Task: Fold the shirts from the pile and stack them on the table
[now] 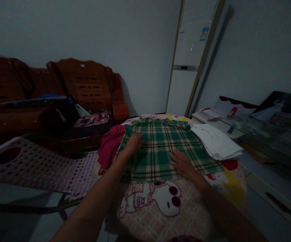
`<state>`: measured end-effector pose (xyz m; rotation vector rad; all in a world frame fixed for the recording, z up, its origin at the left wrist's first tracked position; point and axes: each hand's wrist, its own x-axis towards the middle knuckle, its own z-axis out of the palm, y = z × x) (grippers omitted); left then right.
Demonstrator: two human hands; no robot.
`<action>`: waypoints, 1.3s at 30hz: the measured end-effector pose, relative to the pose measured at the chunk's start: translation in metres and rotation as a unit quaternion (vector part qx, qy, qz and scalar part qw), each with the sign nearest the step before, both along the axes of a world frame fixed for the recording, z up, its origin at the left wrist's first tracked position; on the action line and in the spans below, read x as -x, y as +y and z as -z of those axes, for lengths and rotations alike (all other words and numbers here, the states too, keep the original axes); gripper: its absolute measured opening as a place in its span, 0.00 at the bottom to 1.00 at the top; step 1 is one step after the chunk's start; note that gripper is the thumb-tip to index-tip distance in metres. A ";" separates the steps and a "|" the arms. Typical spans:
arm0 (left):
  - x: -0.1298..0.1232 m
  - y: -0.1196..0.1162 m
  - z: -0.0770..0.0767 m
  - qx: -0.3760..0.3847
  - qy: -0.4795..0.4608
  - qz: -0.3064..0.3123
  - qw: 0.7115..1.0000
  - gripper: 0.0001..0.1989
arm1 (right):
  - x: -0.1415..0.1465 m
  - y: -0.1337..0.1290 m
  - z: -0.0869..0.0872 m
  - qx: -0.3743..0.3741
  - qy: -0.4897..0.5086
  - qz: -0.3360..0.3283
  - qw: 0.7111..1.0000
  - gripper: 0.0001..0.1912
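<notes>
A green plaid garment (157, 144) with cream and dark lines lies spread over a round table covered by a printed cloth (193, 208). My left hand (133, 144) rests on its left part, fingers stretched out. On the lower right part of the same garment lies my right hand (182, 163), its fingers spread and flat. A folded white cloth (215, 141) sits against the garment's right edge. Bunched at the left is a dark pink cloth (111, 144).
A woven chair (47, 171) stands left of the table, before a wooden sofa (85, 87) with cloths on its seat. Behind rises a tall white air conditioner (185, 60). To the right are a glass-topped stand (263, 137), a stack of papers (205, 114) and a framed picture (278, 104).
</notes>
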<state>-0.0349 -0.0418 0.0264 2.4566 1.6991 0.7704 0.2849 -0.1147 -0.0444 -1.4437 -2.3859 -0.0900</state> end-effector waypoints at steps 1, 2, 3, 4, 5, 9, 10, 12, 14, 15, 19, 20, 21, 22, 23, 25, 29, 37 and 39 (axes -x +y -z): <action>0.014 -0.002 -0.003 -0.005 0.002 -0.044 0.999 0.20 | 0.001 -0.002 0.000 0.009 -0.007 -0.005 1.000 0.24; 0.027 -0.005 -0.005 -0.017 0.001 -0.095 0.995 0.20 | 0.002 -0.004 0.000 0.015 -0.012 -0.007 1.000 0.24; 0.038 -0.009 -0.007 -0.022 0.002 -0.140 0.990 0.21 | 0.003 -0.005 0.000 0.016 -0.015 -0.006 1.000 0.24; 0.047 -0.013 -0.007 -0.019 0.005 -0.175 0.984 0.20 | 0.003 -0.006 0.000 0.016 -0.014 -0.004 1.000 0.23; 0.054 -0.018 -0.007 -0.008 0.007 -0.204 0.979 0.19 | 0.003 -0.006 -0.001 0.016 -0.014 -0.003 1.000 0.23; 0.068 -0.030 -0.012 0.065 0.009 -0.235 0.970 0.13 | 0.003 -0.007 -0.003 0.012 -0.001 -0.005 1.000 0.23; 0.068 -0.032 -0.015 0.072 0.007 -0.235 0.969 0.12 | 0.003 -0.007 -0.004 0.010 0.004 -0.006 1.000 0.23; 0.069 -0.036 -0.021 0.085 0.017 -0.241 0.967 0.11 | 0.003 -0.008 -0.005 0.008 0.010 -0.006 1.000 0.22; 0.069 -0.042 -0.027 0.109 0.046 -0.247 0.962 0.11 | 0.003 -0.009 -0.005 0.009 0.012 -0.005 1.000 0.22; 0.069 -0.046 -0.028 0.124 0.062 -0.246 0.959 0.11 | 0.003 -0.009 -0.005 0.009 0.013 -0.004 1.000 0.22; 0.070 -0.062 -0.029 0.148 0.093 -0.238 0.955 0.08 | 0.002 -0.009 -0.004 0.011 0.017 -0.003 1.000 0.22; 0.069 -0.064 -0.030 0.143 0.091 -0.236 0.957 0.07 | 0.003 -0.009 -0.004 0.011 0.019 -0.002 1.000 0.22; 0.068 -0.065 -0.031 0.134 0.087 -0.232 0.959 0.07 | 0.003 -0.009 -0.004 0.012 0.021 -0.001 1.000 0.22; 0.066 -0.065 -0.032 0.125 0.079 -0.222 0.964 0.07 | 0.003 -0.009 -0.005 0.012 0.024 -0.001 1.000 0.22; 0.061 -0.064 -0.034 0.117 0.068 -0.207 0.969 0.07 | 0.004 -0.009 -0.005 0.013 0.025 0.000 1.000 0.22; 0.046 -0.060 -0.039 0.106 0.036 -0.162 0.980 0.06 | 0.004 -0.010 -0.005 0.014 0.028 0.001 1.000 0.22; -0.003 -0.053 -0.034 0.120 -0.050 -0.022 0.991 0.07 | 0.004 -0.011 -0.005 0.008 0.037 0.001 0.999 0.21; -0.031 -0.021 -0.003 0.331 -0.266 0.068 0.903 0.10 | 0.003 -0.011 -0.003 -0.005 0.072 0.000 0.997 0.19; -0.019 -0.002 0.001 0.260 -0.301 -0.022 0.917 0.08 | 0.002 -0.012 -0.004 -0.013 0.083 -0.001 0.996 0.18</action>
